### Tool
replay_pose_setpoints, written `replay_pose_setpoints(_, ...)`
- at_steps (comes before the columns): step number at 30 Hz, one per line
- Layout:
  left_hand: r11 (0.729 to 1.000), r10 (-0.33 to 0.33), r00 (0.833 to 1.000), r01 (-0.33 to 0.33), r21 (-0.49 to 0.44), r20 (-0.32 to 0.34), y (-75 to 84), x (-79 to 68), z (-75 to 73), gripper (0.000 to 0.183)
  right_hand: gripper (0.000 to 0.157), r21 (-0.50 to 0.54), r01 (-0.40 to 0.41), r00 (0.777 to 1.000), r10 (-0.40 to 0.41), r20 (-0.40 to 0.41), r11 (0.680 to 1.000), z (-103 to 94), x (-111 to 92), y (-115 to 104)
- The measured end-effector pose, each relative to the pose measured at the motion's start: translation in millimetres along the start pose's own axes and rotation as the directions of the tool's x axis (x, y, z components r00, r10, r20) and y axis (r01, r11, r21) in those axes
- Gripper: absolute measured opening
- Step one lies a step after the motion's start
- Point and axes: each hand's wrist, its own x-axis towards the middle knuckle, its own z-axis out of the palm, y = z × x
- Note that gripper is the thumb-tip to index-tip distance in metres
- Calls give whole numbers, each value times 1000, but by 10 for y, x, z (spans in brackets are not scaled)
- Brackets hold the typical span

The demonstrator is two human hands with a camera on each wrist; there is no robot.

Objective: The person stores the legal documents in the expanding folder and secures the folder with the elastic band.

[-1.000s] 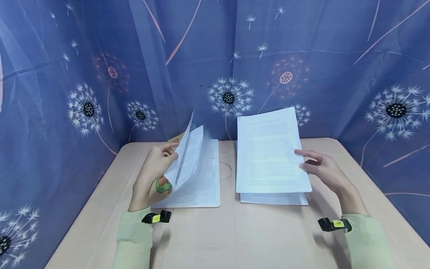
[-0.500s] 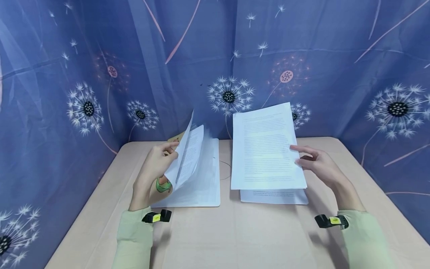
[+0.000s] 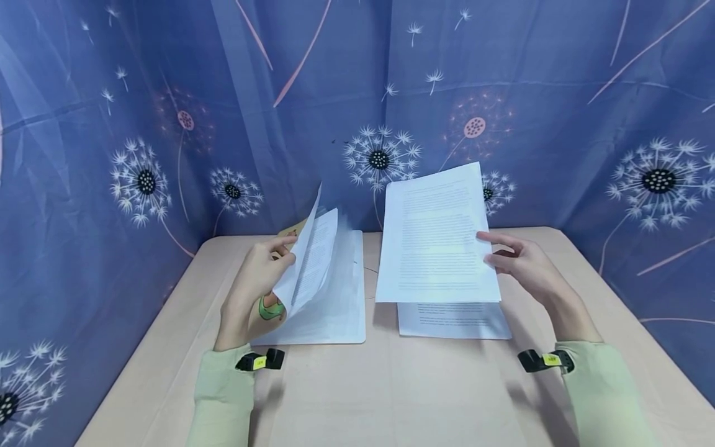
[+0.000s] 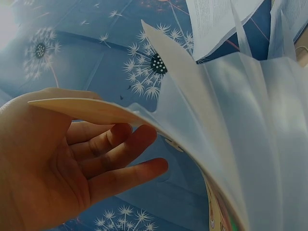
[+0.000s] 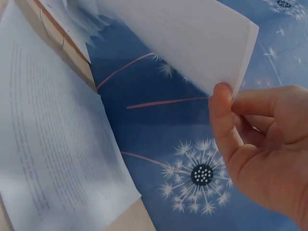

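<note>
My left hand (image 3: 254, 273) pinches the raised cover and front leaves of a clear-pocket folder (image 3: 346, 320) lying on the left of the table. Part of a colourful cartoon cover shows beside that hand. In the left wrist view, the thumb lies over the cover's edge (image 4: 86, 108), and translucent pockets (image 4: 255, 125) fan out beyond it. My right hand (image 3: 527, 267) pinches a few printed sheets (image 3: 436, 248) by their right edge, thumb (image 5: 222, 98) on the near face. They are held tilted above more printed paper (image 3: 452, 326) on the table.
A pale cloth covers the table (image 3: 385, 391). Blue curtains (image 3: 313, 143) with dandelion prints surround its back and sides. A thin dark loop (image 3: 370, 282) lies between the folder and the loose paper. Each wrist wears a black strap (image 3: 259, 361) with a small camera.
My right hand has lifted the printed sheets and moved them leftward and away, baring more of the paper beneath. The left hand and folder have stayed in place.
</note>
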Motion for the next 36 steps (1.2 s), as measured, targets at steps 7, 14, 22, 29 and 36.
replay_pose_setpoints(7, 1000, -7, 1000, 7, 2, -1, -2, 2, -5, 47, 58, 29, 18, 1000, -18, 12, 999, 57, 12, -61)
replay_pose_setpoints(14, 1000, -16, 1000, 16, -7, 4, -9, -4, -16, 48, 57, 46, 8, 1000, -9, 20, 999, 130, 33, -143)
replay_pose_setpoints(22, 1000, -11, 1000, 11, -14, 10, -10, 6, -10, 47, 57, 8, 14, 1000, -14, 24, 1000, 212, 77, -251)
replay_pose_setpoints(29, 1000, -12, 1000, 12, -15, 3, 2, 8, -11, 47, 56, 31, 45, 998, -46, 39, 998, 276, 118, -359)
replay_pose_setpoints(36, 1000, -9, 1000, 9, -12, 4, -5, 10, -9, 47, 56, 75, 73, 996, -77, 47, 995, 350, 161, -448)
